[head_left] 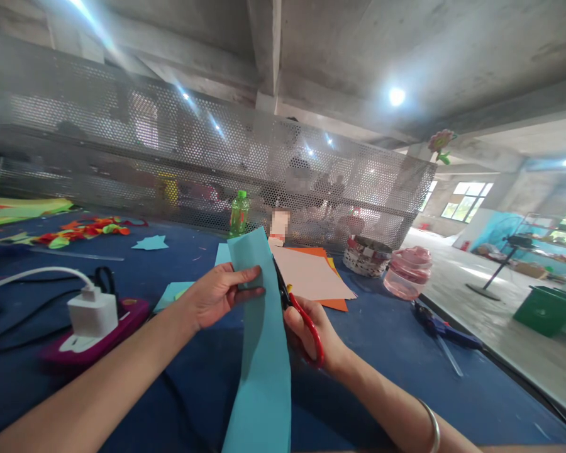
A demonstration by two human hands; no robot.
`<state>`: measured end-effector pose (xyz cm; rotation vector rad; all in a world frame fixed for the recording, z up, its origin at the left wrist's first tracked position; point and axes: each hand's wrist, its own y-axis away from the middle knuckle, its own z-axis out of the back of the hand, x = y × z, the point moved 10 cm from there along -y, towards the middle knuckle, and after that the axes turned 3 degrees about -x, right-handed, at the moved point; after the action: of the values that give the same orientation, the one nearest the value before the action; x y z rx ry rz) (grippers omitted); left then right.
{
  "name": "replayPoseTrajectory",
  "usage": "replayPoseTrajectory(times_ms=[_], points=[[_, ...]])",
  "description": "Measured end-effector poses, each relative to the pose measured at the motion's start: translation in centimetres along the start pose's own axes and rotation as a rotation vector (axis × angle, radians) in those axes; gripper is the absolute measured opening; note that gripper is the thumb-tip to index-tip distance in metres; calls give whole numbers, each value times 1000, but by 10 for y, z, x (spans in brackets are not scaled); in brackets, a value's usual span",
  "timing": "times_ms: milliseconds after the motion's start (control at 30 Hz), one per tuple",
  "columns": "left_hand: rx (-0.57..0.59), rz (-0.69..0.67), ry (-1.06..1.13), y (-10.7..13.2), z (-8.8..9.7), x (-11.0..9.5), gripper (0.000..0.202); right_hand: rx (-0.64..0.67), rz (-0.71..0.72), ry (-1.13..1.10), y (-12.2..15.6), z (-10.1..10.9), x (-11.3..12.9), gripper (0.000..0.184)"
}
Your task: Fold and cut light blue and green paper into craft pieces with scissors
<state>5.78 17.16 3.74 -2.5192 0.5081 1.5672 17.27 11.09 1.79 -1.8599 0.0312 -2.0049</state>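
Observation:
A long strip of light blue paper [264, 352] hangs upright in front of me, its lower end running out of the bottom of the view. My left hand [224, 292] pinches it near the top, from the left edge. In my right hand [318, 333] are red-handled scissors [317, 343], thumb and fingers in the loops. Their dark blades point up and lie along the strip's right edge, partly hidden; whether they bite into the paper I cannot tell. Behind the strip lie more blue sheets [172, 294] and a stack topped by a pale pink sheet [311, 274], orange sheets underneath.
On the blue table [377, 377], a power strip with a white charger [93, 314] sits left. Cut pieces [87, 231], a green bottle [239, 214] and a blue star-like cutout [151, 243] lie farther back. A basket [366, 257], pink jar [408, 272] and glue gun [446, 327] stand right.

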Motion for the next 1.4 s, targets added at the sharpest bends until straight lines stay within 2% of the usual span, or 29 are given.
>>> replayPoseTrajectory(times_ms=[133,300,667,900,1133,1400], points=[[24,7,-19,2,-5,2,15,41,2,5,1,-3,5,55],[41,16,-32,6,-9,7,14,15,41,78,2,-1,16,58],[71,21,-44,6,-9,10,16,-40,12,22,0,4,5,57],[77,28,-41,5,-11,11,17,-105,-98,60,2,9,-6,55],[77,14,-52,4,-10,9,21,-58,9,29,-1,4,4,57],[64,31,-110,7,-11,15,22,-47,27,18,-1,6,2,57]])
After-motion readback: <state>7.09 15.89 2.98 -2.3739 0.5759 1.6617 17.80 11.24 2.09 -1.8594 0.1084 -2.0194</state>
